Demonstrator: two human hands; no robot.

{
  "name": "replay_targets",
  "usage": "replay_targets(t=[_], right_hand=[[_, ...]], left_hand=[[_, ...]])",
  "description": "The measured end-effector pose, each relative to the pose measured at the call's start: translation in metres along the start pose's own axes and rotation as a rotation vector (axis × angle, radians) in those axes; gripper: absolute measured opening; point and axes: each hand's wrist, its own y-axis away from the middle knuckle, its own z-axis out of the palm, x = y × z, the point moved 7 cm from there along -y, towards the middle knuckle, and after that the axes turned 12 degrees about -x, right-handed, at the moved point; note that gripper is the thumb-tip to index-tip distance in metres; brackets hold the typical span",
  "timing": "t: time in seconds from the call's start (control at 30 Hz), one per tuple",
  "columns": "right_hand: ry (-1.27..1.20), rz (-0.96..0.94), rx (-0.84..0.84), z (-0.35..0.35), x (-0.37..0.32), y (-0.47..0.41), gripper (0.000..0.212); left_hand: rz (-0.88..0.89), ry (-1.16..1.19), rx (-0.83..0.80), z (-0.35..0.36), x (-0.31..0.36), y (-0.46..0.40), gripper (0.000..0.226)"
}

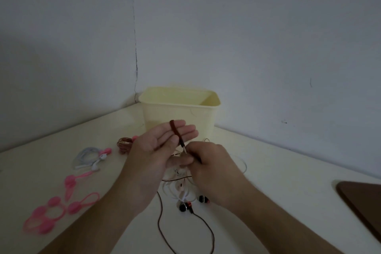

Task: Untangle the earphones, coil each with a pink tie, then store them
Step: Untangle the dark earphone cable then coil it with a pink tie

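Note:
My left hand (160, 146) is raised palm-up with fingers straight. A dark red earphone cable (174, 130) loops over its fingers, and the thumb pins the cable near the plug. My right hand (208, 163) pinches the same cable just below the plug. The rest of this cable (207, 229) trails onto the table, ending in black-and-red earbuds (185, 206). A tangle of white earphones (181, 188) lies under my hands. A white coiled earphone (88, 156) and a brown coiled earphone (123, 144) lie at left, each with a pink tie.
A cream plastic bin (179, 109) stands open behind my hands in the wall corner. Several loose pink ties (51, 212) lie at the near left of the cream table (278, 181). A dark brown flat object (362, 202) sits at the right edge.

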Motion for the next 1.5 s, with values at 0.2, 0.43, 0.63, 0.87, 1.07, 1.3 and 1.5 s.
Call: replay_targets(t=[0.2,0.43,0.63,0.87,1.07,1.3,1.5], right_hand=[[0.123,0.031,-0.091,0.002,0.002,0.0,0.038],[0.132,0.01,-0.182,0.013,-0.004,0.001,0.027],[0.117,-0.03,-0.096,0.006,-0.007,0.002,0.032],[0.045,0.0,0.154,-0.031,0.005,0.004,0.021],[0.041,0.058,0.197,-0.036,0.015,0.002,0.032],[-0.076,0.052,0.117,-0.027,0.017,0.003,0.046],[0.003,0.0,-0.007,-0.003,0.005,0.003,0.046]], left_hand=[[-0.081,-0.445,0.043,-0.007,-0.014,0.001,0.035],[-0.015,-0.318,0.219,-0.026,-0.005,0.001,0.028],[-0.084,-0.529,0.155,-0.027,-0.01,-0.001,0.041],[-0.23,-0.256,-0.115,0.0,-0.02,-0.002,0.024],[-0.279,-0.055,-0.13,0.004,-0.017,0.002,0.029],[-0.189,0.317,0.006,-0.002,-0.005,0.002,0.024],[-0.072,0.369,0.065,-0.011,0.0,-0.001,0.021]])
